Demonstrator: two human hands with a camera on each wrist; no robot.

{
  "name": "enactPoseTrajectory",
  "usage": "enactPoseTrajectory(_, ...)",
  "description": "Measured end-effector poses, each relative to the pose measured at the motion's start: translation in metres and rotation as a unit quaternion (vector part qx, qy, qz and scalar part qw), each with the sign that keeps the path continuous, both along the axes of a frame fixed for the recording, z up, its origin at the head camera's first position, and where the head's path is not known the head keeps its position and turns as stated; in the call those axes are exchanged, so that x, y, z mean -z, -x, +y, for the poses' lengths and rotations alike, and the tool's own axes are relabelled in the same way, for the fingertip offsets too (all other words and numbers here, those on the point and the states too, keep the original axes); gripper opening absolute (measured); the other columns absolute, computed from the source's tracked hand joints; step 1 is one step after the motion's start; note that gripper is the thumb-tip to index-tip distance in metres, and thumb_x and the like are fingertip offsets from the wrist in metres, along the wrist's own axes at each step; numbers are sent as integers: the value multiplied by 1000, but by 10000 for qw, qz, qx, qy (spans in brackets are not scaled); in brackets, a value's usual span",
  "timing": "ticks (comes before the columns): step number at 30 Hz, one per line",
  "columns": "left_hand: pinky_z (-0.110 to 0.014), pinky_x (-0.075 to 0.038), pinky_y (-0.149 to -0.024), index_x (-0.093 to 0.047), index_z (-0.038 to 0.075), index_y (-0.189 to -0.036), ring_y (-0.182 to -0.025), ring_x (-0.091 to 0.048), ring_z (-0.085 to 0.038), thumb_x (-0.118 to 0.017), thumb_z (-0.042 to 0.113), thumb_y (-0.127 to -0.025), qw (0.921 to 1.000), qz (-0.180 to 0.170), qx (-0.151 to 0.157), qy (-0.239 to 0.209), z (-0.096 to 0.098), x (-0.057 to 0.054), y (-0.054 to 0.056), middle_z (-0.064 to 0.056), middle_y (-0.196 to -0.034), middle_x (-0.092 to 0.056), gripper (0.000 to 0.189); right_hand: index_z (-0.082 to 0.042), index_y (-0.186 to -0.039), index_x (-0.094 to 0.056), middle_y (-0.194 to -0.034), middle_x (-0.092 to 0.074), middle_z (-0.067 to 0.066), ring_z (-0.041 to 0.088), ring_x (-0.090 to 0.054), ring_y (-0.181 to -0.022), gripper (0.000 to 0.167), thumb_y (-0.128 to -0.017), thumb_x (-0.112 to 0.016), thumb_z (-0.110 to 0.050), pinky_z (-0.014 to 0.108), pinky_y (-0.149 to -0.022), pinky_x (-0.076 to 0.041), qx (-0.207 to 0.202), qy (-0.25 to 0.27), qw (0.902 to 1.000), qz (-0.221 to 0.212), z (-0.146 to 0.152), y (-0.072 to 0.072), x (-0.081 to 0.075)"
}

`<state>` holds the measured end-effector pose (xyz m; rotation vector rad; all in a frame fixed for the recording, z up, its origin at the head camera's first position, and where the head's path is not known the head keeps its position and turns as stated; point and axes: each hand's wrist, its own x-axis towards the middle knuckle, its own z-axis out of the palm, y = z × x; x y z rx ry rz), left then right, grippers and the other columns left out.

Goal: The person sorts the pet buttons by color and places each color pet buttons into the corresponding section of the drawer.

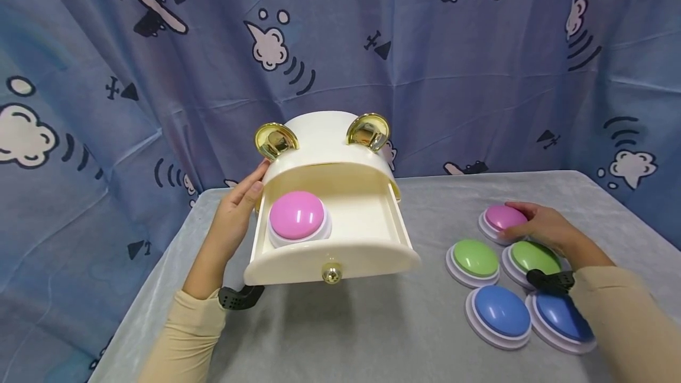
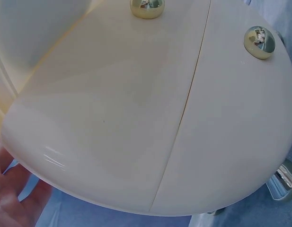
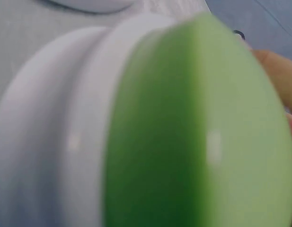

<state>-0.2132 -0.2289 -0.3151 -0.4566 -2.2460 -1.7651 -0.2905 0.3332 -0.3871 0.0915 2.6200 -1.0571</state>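
Note:
A white box (image 1: 324,135) with gold ear-shaped knobs stands on the table, its drawer (image 1: 367,217) pulled out. Inside the drawer, at its left, sits a pink dome button (image 1: 297,215) with a white base. My left hand (image 1: 232,223) lies along the box's left side, fingers extended and touching it; part of this hand is hidden behind the box. On the right, my right hand (image 1: 548,230) pinches a second pink dome button (image 1: 505,217) between thumb and fingers. Under that wrist is a green dome button (image 1: 534,257), which fills the blurred right wrist view.
Another green dome button (image 1: 475,257) is left of the right hand. Two blue dome buttons (image 1: 502,311) lie nearer the front, one partly covered by the right forearm. A gold knob (image 1: 332,273) juts from the drawer front. A patterned blue curtain (image 1: 330,28) hangs behind the grey-covered table (image 1: 415,347).

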Motion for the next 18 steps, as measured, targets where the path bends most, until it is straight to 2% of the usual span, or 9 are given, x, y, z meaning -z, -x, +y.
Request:
enactPoseTrajectory(5, -42, -19, -127, -41, 7, -151, -152, -26, -19, -40, 25, -108, 10000, -37, 11, 15, 1, 2, 1, -2, -162, -33, 47, 4, -157, -15, -154, -22, 38, 56, -29, -135, 111, -82, -78, -48, 69, -109, -34, -131, 91, 9995, 256, -6, -4, -9)
enactPoseTrajectory(8, -42, -19, -127, -41, 6, -151, -152, -26, -19, -40, 25, -108, 10000, -52, 31, 22, 2, 2, 1, -3, -162, -33, 47, 4, -157, -15, -154, -23, 37, 55, -29, -135, 106, -85, -76, -46, 69, -109, -35, -181, 107, 9991, 378, -13, -8, -19)
enactPoseTrajectory(18, -43, -19, -127, -41, 6, -151, -152, -26, -21, -40, 24, -108, 10000, -24, -41, 64, 1, 1, 1, -4, -162, -33, 47, -2, -159, -13, -156, -22, 36, 54, -28, -137, 100, -89, -73, -42, 67, -109, -38, -116, 280, 9966, 761, -57, -20, -76)
